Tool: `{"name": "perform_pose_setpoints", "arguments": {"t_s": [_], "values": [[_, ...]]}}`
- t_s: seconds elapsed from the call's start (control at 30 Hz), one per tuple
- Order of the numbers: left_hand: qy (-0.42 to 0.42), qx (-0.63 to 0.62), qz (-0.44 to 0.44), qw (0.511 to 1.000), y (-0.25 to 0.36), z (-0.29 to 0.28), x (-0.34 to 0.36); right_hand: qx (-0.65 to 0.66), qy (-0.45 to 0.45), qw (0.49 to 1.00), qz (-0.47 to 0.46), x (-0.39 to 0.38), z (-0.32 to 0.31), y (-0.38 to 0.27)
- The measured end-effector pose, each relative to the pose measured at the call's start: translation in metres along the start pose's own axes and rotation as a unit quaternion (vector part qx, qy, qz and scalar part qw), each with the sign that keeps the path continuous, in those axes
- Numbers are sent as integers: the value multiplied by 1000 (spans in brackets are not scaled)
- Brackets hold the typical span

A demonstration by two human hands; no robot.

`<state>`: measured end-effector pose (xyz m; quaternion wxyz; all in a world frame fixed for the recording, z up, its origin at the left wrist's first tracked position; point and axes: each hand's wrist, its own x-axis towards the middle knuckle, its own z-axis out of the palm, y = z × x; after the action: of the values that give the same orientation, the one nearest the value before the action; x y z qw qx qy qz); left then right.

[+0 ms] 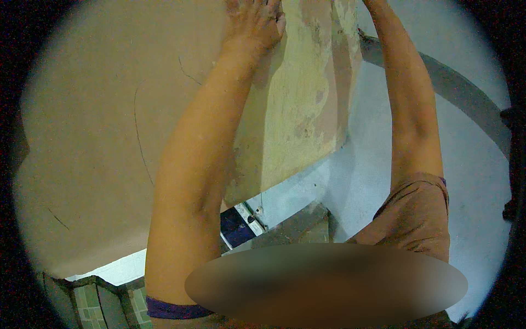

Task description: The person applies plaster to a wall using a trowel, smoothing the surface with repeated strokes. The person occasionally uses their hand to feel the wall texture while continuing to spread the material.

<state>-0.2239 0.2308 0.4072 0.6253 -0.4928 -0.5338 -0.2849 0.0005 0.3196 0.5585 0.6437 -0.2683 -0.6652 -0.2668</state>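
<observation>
Both arms stretch upward and away from me. My left hand (255,23) lies in front of a wall panel (109,137) with tan paint, beside a worn yellowish strip (296,104). Its fingers are mostly cut off by the upper edge, so I cannot make out anything in them or whether the palm touches the surface. Farther right, only the wrist end of my right hand (374,3) shows at the top, near the strip's patchy right edge. The fingers of that hand are out of the picture.
Thin dark lines mark the tan surface. A pale blue-white wall (372,142) with a curved grey band (466,82) stands to the right. Lower down are a dark blue and white object (238,227), a grey stone-like ledge (298,225) and greenish tiles (89,304).
</observation>
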Motion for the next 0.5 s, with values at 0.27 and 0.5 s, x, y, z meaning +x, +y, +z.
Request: {"name": "perform_pose_setpoints", "arguments": {"t_s": [0.27, 0.5], "values": [[-33, -21, 2, 999, -4, -12, 5, -42, -49, 997, 31, -12, -21, -7], [2, -22, 3, 1000, -3, -5, 1, -44, -11, 998, 41, 33, -1, -8]]}}
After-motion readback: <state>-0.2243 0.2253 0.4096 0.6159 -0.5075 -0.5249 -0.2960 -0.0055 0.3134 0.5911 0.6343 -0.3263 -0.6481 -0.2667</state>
